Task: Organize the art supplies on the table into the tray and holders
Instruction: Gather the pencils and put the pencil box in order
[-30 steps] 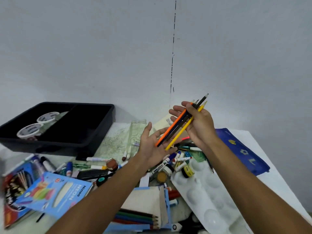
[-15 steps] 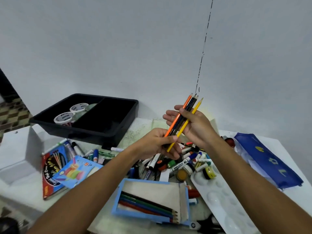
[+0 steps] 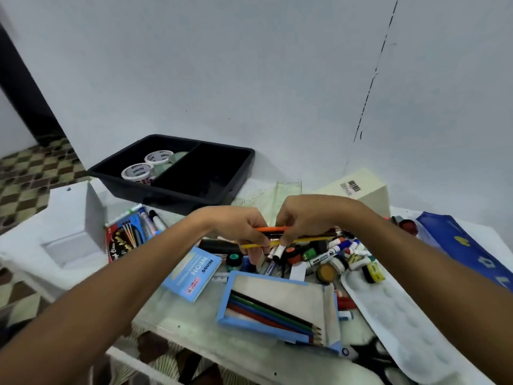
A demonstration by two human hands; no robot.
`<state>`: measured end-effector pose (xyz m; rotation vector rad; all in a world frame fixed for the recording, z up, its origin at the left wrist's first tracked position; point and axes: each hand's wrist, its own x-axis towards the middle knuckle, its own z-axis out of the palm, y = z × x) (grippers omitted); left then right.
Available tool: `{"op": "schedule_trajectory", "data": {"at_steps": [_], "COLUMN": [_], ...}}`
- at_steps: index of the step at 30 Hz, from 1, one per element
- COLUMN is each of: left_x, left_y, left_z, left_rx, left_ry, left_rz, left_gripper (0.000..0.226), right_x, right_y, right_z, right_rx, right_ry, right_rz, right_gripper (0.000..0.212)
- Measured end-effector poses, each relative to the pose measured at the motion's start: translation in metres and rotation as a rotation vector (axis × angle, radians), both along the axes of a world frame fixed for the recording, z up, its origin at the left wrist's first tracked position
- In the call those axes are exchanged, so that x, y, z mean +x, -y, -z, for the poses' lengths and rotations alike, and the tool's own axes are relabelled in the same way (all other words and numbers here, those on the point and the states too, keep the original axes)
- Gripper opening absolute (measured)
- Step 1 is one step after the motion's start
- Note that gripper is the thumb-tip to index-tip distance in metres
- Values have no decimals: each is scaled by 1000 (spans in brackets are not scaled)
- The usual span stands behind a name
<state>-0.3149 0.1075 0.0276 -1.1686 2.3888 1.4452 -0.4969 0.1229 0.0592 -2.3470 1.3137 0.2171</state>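
Both hands grip a bundle of colour pencils, orange, black and yellow, held level above the pile of markers. My left hand closes on the bundle's left end and my right hand on its middle. Just below them an open blue pencil box holds several pencils lying side by side. The black two-part tray stands at the back left, with two rolls of tape in its left compartment.
A white paint palette lies at the right front beside a dark blue pouch. A blue NEON pad and a red packet lie at the left. A cream box stands at the back. Scissors rest near the front edge.
The pencil bundle went from pointing steeply up to lying level and lower over the markers. My left hand now grips its end. The view has tilted down and left.
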Motion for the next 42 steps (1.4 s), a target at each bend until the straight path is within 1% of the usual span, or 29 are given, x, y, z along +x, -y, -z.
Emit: {"op": "schedule_trajectory", "data": {"at_steps": [1, 2, 4, 7, 9, 13, 15, 17, 19, 22, 24, 26, 28, 31, 34, 37, 39, 42], "left_x": [3, 5, 11, 21, 31, 58, 65, 66, 65, 67, 69, 73, 77, 82, 84, 84, 85, 84], "left_y": [-1, -3, -8, -12, -12, -13, -23, -33, -41, -49, -53, -56, -56, -56, -57, -59, -61, -61], "left_z": [-3, -7, -12, -10, -4, 21, 34, 46, 57, 72, 77, 81, 84, 90, 91, 89, 87, 86], "left_rx": [-60, -96, -103, -85, -149, -322, -374, -427, -489, -579, -638, -665, -644, -602, -577, -557, -548, -535], "left_ry": [69, 123, 172, 150, 116, 103, 133, 185, 226, 249, 268, 243, 210, 178, 160, 139, 126, 115], "left_rz": [38, 72, 102, 92, 66, -121, -154, -114, -34, 34, 51, 33, -16, -83, -120, -139, -144, -152], "left_gripper": [19, 19, 19, 18, 16, 33, 50, 66, 76, 85, 95, 103, 102, 100, 102, 107, 108, 108], "right_x": [6, 9, 15, 19, 18, 6, 2, 3, 6, 13, 18, 23, 29, 35, 37, 38, 39, 39], "right_y": [1, 2, 2, 2, 3, 4, 0, -5, -11, -21, -26, -30, -34, -40, -43, -46, -48, -50], "right_z": [4, 8, 15, 25, 37, 57, 65, 71, 75, 77, 80, 82, 86, 90, 94, 95, 96, 98], "right_rx": [59, 139, 320, 503, 609, 755, 783, 759, 712, 641, 550, 417, 328, 274, 235, 178, 133, 53], "right_ry": [-24, 30, 167, 275, 344, 481, 547, 549, 494, 352, 242, 128, 58, 26, 23, 25, 20, 10], "right_rz": [-28, -18, 37, 75, 123, 212, 251, 277, 286, 258, 218, 164, 152, 156, 161, 171, 176, 183], "right_gripper": [15, 13, 12, 14, 14, 10, 9, 9, 8, 8, 6, 14, 19, 17, 19, 13, 17, 17]}}
